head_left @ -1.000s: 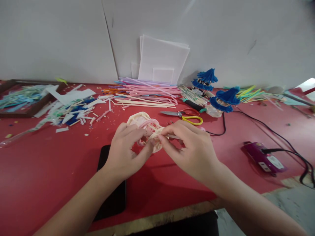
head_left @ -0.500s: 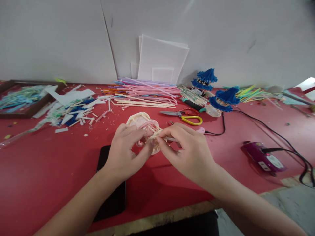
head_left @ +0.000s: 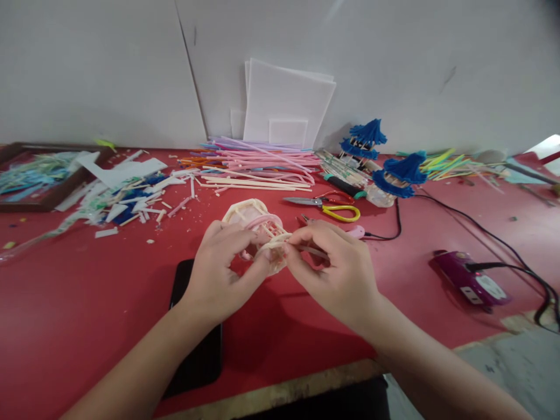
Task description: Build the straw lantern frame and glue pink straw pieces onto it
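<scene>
Red tabletop (head_left: 280, 350): running back to a grey wall (head_left: 109, 70), scissors (head_left: 315, 202) lying beyond the hands.
Cream-and-pink model (head_left: 265, 219): sitting between the two hands, over the tabletop.
Left grip: left hand (head_left: 230, 265) is gripping the model's near side between thumb and fingers.
Right grip: right hand (head_left: 335, 265) is pinching a thin pale strip (head_left: 312, 251) at the model's edge (its tip is hiding under the fingers).
Strip handling: light pressure is probably serving best, with the left bracing close beside the pinch.
</scene>
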Motion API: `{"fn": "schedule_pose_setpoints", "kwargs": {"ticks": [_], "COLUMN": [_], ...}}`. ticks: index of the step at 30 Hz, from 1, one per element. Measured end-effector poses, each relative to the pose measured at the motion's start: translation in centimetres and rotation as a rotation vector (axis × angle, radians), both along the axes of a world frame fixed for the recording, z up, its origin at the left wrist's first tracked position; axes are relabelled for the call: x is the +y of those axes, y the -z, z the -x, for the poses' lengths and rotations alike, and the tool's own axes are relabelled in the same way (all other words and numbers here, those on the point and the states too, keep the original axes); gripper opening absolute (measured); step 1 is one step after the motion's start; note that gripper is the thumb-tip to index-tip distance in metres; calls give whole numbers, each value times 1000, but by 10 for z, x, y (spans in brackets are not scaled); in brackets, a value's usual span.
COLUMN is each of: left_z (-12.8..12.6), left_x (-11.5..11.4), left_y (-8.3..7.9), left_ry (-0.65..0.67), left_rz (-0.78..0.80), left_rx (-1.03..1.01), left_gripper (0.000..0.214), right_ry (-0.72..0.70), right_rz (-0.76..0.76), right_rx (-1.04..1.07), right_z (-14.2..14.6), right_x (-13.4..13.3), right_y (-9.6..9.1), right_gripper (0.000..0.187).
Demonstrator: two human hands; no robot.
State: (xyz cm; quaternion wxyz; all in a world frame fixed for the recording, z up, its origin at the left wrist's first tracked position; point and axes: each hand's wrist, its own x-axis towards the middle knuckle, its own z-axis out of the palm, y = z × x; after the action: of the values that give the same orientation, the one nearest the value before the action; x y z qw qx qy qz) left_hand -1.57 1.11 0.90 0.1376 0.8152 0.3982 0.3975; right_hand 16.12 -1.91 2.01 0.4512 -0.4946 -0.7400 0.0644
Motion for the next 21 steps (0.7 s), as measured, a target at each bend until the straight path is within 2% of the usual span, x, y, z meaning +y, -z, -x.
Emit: {"fn": "schedule_pose_setpoints", "kwargs": {"ticks": [5, 11, 16, 21], "left_z": [0, 0, 1, 2], "left_x": [0, 1, 1, -1], "left_y": [0, 1, 1, -3], "left_ry": [22, 23, 16, 9], "left_rz": [17, 32, 43, 75], "left_rx": [-9, -21, -29, -3], "left_gripper": [9, 10, 12, 13], "right_ry": [-6, 23, -19, -146], "right_rz": [-27, 50, 143, 344], "right_rx": [40, 98, 114, 210], "right_z": [-3, -5, -8, -10], "right_x": [2, 5, 11, 18], "right_y": [0, 2, 7, 12], "right_gripper": [9, 9, 1, 13]}}
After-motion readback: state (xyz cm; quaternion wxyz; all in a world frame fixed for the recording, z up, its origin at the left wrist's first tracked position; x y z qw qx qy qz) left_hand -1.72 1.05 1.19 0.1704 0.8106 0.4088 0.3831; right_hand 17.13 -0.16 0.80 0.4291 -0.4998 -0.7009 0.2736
